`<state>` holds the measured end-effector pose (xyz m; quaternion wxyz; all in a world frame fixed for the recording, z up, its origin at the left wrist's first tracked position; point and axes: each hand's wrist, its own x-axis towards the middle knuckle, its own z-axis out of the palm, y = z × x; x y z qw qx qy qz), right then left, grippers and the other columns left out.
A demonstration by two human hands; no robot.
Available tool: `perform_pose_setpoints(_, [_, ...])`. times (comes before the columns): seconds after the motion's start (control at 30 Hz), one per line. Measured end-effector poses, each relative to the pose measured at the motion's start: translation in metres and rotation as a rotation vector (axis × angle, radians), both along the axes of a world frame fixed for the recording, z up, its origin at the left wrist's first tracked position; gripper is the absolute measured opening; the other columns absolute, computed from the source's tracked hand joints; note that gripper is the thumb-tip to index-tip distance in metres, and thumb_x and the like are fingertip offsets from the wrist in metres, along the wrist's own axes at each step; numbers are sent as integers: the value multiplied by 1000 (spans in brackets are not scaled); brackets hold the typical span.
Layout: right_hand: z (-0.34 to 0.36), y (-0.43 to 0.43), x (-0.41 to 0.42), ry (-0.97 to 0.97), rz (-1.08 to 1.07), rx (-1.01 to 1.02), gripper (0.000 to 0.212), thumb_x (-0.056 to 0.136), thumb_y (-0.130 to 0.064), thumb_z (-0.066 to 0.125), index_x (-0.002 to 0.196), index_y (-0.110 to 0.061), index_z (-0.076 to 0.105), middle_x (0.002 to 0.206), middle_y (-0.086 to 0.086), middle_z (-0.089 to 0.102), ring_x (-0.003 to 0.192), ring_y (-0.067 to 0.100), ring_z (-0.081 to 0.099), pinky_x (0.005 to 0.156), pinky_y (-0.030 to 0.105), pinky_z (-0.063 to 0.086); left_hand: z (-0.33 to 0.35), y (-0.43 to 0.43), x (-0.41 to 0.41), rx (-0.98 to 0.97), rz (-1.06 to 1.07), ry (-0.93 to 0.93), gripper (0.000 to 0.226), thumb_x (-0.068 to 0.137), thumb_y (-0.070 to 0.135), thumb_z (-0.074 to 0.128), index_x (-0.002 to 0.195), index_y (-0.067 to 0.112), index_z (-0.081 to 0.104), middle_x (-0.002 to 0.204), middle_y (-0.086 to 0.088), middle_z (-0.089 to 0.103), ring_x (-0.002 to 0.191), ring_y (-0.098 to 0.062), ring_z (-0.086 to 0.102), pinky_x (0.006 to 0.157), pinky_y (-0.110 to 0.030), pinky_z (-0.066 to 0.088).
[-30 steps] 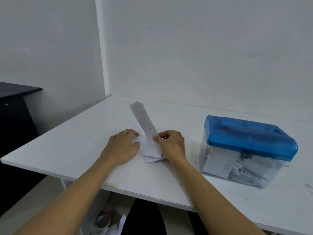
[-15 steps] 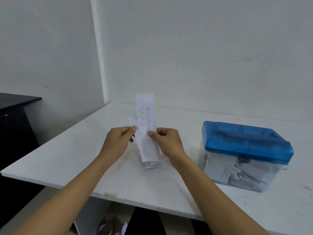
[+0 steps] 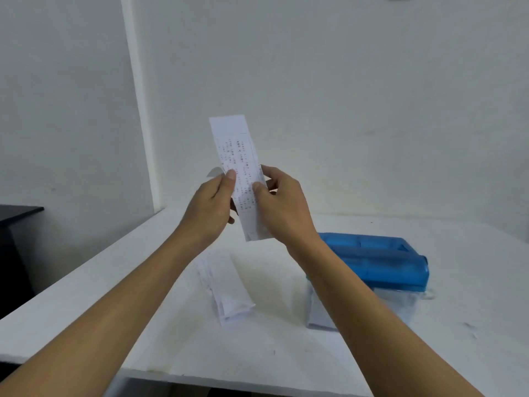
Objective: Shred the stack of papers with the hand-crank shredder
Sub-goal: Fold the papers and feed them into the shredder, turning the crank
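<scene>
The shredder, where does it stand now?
In the head view the shredder stands on the white table, right of the paper stack, partly behind the right forearm.

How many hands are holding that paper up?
2. The left hand pinches the paper strip at its left edge and the right hand pinches its right edge, both above the white table. No other hands show.

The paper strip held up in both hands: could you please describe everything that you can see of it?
The paper strip is long, narrow and white, thin like receipt paper, with rows of small dark print too blurred to read and a blank top end. It is held nearly upright in the air above the white table, top leaning slightly left. The left hand pinches its left edge and the right hand its right edge, about mid-length.
</scene>
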<state>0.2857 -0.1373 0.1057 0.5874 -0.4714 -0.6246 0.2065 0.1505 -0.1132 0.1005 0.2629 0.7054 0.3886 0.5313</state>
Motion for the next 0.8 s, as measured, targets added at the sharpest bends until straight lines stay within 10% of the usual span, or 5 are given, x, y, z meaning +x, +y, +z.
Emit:
perform_pose_setpoints(0.17, [13,-24,39,-31,-32,38,39,103,-21,45,140,-29,52,92,-20,57,80,-3,58,56,3,41,16,-9,43,44,-143,65,32,110,33,34,133,28,56,116,17,68,96,-1,67,72,-28,60])
perform_pose_setpoints(0.37, [24,-57,112,-210,-55,-204,21,97,-29,60,113,-20,69,99,-3,74,90,13,69,84,36,57,29,-16,99,27,-201,10,38,110,31,32,144,24,47,135,7,59,113,-13,62,71,-18,58])
perform_pose_setpoints(0.6, [23,-74,173,-262,-208,-286,14,95,-30,65,90,-21,75,89,-7,75,81,19,67,72,25,54,27,-20,158,-68,-393,2,33,108,36,41,136,24,55,127,10,64,113,-11,63,89,-26,57])
perform_pose_setpoints(0.8, [-7,-68,198,-247,-313,-279,14,97,-31,64,94,-20,72,90,-12,71,71,6,64,59,13,49,-1,-10,165,-47,-399,439,31,98,29,64,129,25,65,109,17,68,97,-3,65,85,-22,53])
